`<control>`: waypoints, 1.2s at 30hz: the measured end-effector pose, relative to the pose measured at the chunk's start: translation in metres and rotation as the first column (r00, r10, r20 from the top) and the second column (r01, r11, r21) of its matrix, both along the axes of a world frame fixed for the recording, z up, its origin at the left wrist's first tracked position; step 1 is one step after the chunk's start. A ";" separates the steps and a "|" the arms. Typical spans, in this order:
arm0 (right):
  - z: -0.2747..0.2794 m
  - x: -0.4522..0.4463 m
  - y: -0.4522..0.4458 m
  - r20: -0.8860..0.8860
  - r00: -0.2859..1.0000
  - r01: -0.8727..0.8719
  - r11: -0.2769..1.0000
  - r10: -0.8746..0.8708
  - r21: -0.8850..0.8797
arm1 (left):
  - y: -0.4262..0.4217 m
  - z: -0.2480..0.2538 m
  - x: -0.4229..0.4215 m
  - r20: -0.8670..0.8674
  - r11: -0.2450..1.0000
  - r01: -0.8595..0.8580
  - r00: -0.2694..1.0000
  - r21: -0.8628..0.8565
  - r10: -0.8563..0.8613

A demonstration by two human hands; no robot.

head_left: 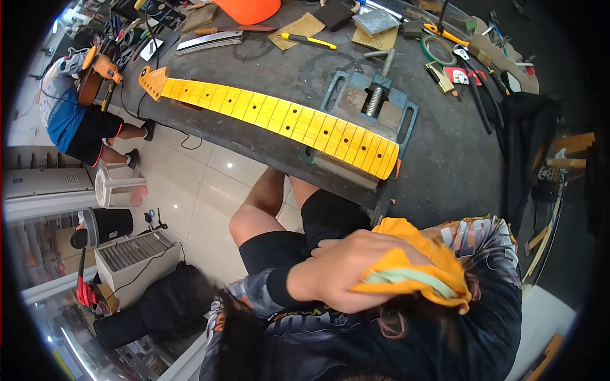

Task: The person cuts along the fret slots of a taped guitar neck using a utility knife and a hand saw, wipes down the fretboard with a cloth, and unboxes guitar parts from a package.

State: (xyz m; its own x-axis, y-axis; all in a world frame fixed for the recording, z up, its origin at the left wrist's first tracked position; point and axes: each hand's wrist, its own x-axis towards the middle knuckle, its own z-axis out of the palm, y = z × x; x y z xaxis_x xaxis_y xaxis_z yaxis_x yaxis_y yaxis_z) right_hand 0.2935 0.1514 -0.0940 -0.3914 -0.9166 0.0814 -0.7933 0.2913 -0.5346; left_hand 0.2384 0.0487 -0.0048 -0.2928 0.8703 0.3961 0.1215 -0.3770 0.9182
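Note:
My left hand [343, 270] is closed around a bunched orange-yellow cloth [413, 260] with a pale green strip, held close in front of my chest. From the right, my right sleeve [480, 232] reaches toward the same cloth. My right hand is hidden behind it, so its fingers do not show. Ahead of me, a yellow guitar neck [279, 117] with black dot inlays lies fretboard up, its headstock [152, 82] pointing left. The neck's wide end rests over a blue-grey bench vise [372, 98] with a threaded screw. Neither hand touches the neck.
On the dark workbench [445, 165] lie a yellow cutter knife [308, 41], sandpaper [297, 30], a roll of green tape [438, 51] and several tools. At the left, another person [76, 124] stands near an orange power tool [105, 66]. A white stool [117, 184] stands on the floor.

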 end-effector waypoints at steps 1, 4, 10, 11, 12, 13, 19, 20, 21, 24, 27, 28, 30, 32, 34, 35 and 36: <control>0.000 -0.001 0.003 -0.004 1.000 -0.005 1.000 0.005 0.004 | -0.011 -0.009 -0.001 0.160 0.999 -0.049 0.986 0.000 0.048; -0.004 0.001 0.004 -0.009 0.999 -0.038 0.999 0.038 0.006 | -0.076 0.023 0.002 0.693 0.873 -0.427 0.556 -0.236 0.459; -0.011 0.007 -0.002 -0.023 0.999 -0.034 0.999 0.034 0.013 | -0.162 0.025 -0.122 0.367 0.102 -0.988 0.137 0.112 0.920; -0.011 0.007 -0.003 -0.023 0.999 -0.038 0.999 0.039 0.014 | -0.188 0.004 -0.146 0.005 -0.024 -0.985 -0.023 0.169 1.000; -0.011 0.006 -0.004 -0.025 0.999 -0.022 1.000 0.022 0.019 | -0.204 -0.015 -0.166 -0.341 -0.118 -0.956 -0.209 0.267 0.916; -0.011 0.005 -0.004 -0.027 1.000 -0.008 1.000 0.008 0.024 | -0.182 -0.003 -0.173 -0.263 -0.039 -0.990 -0.075 0.139 0.962; -0.008 -0.001 -0.008 -0.063 0.996 0.068 0.996 -0.064 0.058 | -0.053 -0.009 -0.098 -0.861 0.744 -0.668 0.385 -0.012 0.332; -0.009 -0.006 -0.010 -0.095 0.989 0.122 0.990 -0.116 0.065 | -0.049 -0.009 -0.092 -0.873 0.815 -0.579 0.392 0.010 0.290; 0.001 -0.012 -0.009 -0.058 0.991 0.123 0.986 -0.117 0.115 | -0.054 -0.012 -0.103 -0.839 0.804 -0.594 0.422 0.029 0.343; 0.004 -0.016 -0.005 0.030 0.999 0.017 0.984 -0.023 0.176 | -0.091 -0.017 -0.162 -0.725 0.647 -0.746 0.358 0.158 0.588; 0.001 -0.018 -0.010 -0.001 1.000 0.025 0.989 -0.025 0.148 | -0.155 -0.021 -0.235 -0.747 0.341 -0.890 0.001 0.302 0.665; 0.002 -0.018 -0.012 0.006 1.000 0.027 0.988 -0.029 0.150 | -0.172 -0.027 -0.257 -0.714 0.226 -0.915 -0.089 0.334 0.694; 0.005 -0.021 -0.013 0.021 1.000 0.010 0.987 -0.014 0.163 | -0.193 -0.027 -0.284 -0.642 0.066 -0.969 -0.106 0.237 0.759; 0.001 -0.019 -0.012 0.033 0.999 0.038 0.988 -0.043 0.149 | -0.195 -0.022 -0.292 -0.646 0.067 -0.973 -0.094 0.219 0.757; -0.003 -0.017 -0.012 0.016 0.998 0.054 0.991 -0.057 0.125 | -0.184 -0.025 -0.291 -0.698 0.062 -0.958 -0.159 0.280 0.698; -0.005 -0.016 -0.012 0.005 0.998 0.060 0.991 -0.061 0.118 | -0.180 -0.026 -0.287 -0.738 0.064 -0.941 -0.217 0.332 0.639; -0.006 -0.015 -0.012 0.007 0.997 0.071 0.990 -0.073 0.120 | -0.177 -0.025 -0.283 -0.771 0.069 -0.921 -0.278 0.383 0.574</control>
